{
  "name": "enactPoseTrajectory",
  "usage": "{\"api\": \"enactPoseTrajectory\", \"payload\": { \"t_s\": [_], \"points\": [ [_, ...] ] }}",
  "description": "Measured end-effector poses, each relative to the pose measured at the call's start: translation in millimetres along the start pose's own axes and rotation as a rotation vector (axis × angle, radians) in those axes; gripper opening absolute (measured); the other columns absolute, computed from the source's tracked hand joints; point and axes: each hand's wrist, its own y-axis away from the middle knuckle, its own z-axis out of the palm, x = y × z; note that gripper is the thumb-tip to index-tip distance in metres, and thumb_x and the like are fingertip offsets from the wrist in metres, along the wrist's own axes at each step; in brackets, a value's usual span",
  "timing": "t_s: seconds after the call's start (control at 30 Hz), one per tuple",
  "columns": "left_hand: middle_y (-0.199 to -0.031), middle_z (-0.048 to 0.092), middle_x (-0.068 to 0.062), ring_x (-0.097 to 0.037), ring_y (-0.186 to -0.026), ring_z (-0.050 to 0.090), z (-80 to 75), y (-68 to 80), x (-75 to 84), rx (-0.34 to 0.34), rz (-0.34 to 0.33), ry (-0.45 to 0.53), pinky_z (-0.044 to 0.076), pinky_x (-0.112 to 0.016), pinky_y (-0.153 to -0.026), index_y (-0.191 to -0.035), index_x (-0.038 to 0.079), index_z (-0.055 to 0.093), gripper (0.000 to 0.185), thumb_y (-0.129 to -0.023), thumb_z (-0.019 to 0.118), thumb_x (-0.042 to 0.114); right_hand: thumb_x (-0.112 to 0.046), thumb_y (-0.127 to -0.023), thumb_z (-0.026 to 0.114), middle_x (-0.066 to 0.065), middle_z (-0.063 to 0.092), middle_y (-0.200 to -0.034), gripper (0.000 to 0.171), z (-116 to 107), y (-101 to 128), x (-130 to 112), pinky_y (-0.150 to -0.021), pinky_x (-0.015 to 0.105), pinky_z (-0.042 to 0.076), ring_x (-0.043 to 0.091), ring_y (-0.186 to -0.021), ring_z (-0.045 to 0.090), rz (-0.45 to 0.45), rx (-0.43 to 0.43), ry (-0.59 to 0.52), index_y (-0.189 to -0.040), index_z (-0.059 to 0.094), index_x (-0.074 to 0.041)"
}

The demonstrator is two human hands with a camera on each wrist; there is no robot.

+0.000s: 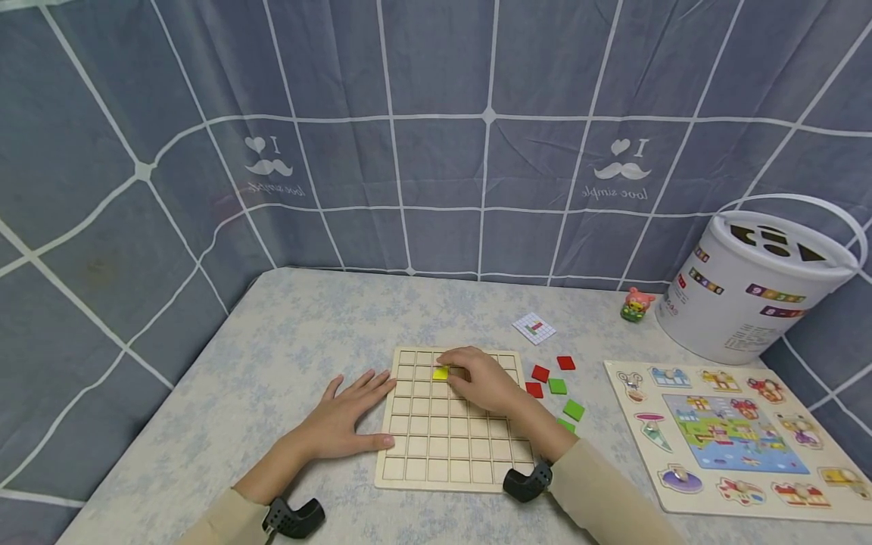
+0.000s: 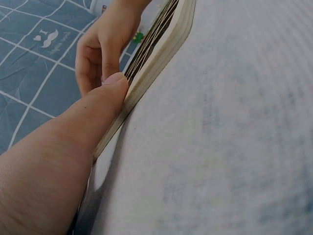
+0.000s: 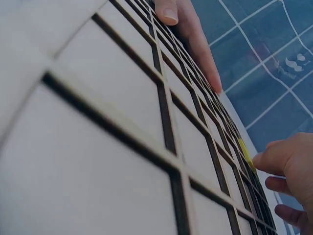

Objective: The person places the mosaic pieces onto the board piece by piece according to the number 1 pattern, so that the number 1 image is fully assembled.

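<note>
A square wooden grid board (image 1: 436, 473) lies on the table. One small yellow square tile (image 1: 440, 374) is at a cell near its far edge, in the left half. My right hand (image 1: 482, 381) reaches over the board and pinches this tile with curled fingers; in the right wrist view a fingertip meets the yellow tile (image 3: 246, 152). My left hand (image 1: 350, 420) lies spread at the board's left side, thumb tip and fingertips at the edge. Close up in the left wrist view, the left thumb (image 2: 105, 100) presses against the board's rim (image 2: 151, 68).
Several red tiles (image 1: 540, 373) and green tiles (image 1: 574, 410) lie right of the board. Behind them is a small pattern card (image 1: 534, 328). A picture puzzle board (image 1: 636, 439), a white lidded bucket (image 1: 742, 295) and a small toy figure (image 1: 636, 304) stand farther right. A grey-blue curtain (image 1: 436, 166) hangs behind.
</note>
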Motion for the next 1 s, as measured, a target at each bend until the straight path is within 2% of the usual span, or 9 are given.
{"api": "enactPoseTrajectory", "payload": {
  "t_s": [0.13,0.47,0.73,1.0],
  "points": [
    [-0.159,0.027,-0.003,-0.03,-0.146,0.019,0.0,0.4,-0.4,0.004,0.003,0.0,0.001,-0.066,-0.109,-0.155,0.019,0.033,0.089,-0.084,0.062,0.064,-0.011,-0.095,0.063,0.009,0.062,-0.127,0.03,-4.7,3.7,3.7,-0.098,0.045,0.045,0.028,-0.121,0.054,0.009,0.011,-0.006,-0.124,0.066,-0.006],
    [-0.159,0.027,-0.003,-0.03,-0.146,0.019,0.7,0.8,-1.2,0.013,0.017,0.006,0.0,-0.066,-0.109,-0.155,0.018,0.033,0.089,-0.084,0.063,0.064,-0.006,-0.094,0.065,0.008,0.066,-0.118,0.025,-17.5,19.0,17.4,-0.089,0.041,0.051,0.026,-0.109,0.06,0.028,0.069,-0.07,-0.118,0.069,-0.003],
    [-0.159,0.027,-0.004,-0.03,-0.147,0.018,1.7,0.6,-0.2,0.011,0.012,0.01,0.0,-0.065,-0.11,-0.155,0.018,0.032,0.09,-0.084,0.063,0.064,-0.006,-0.093,0.065,0.009,0.066,-0.115,0.024,-31.5,37.5,30.7,-0.086,0.042,0.052,0.027,-0.104,0.063,0.145,0.129,-0.12,-0.116,0.069,-0.003],
    [-0.158,0.028,-0.006,-0.032,-0.146,0.02,1.3,0.3,0.1,0.018,0.016,-0.004,0.003,-0.066,-0.109,-0.154,0.017,0.033,0.09,-0.084,0.063,0.064,-0.008,-0.092,0.067,0.01,0.067,-0.114,0.023,-42.5,50.7,46.8,-0.089,0.049,0.049,0.031,-0.108,0.06,0.231,0.209,-0.084,-0.115,0.07,-0.005]
  ]
}}
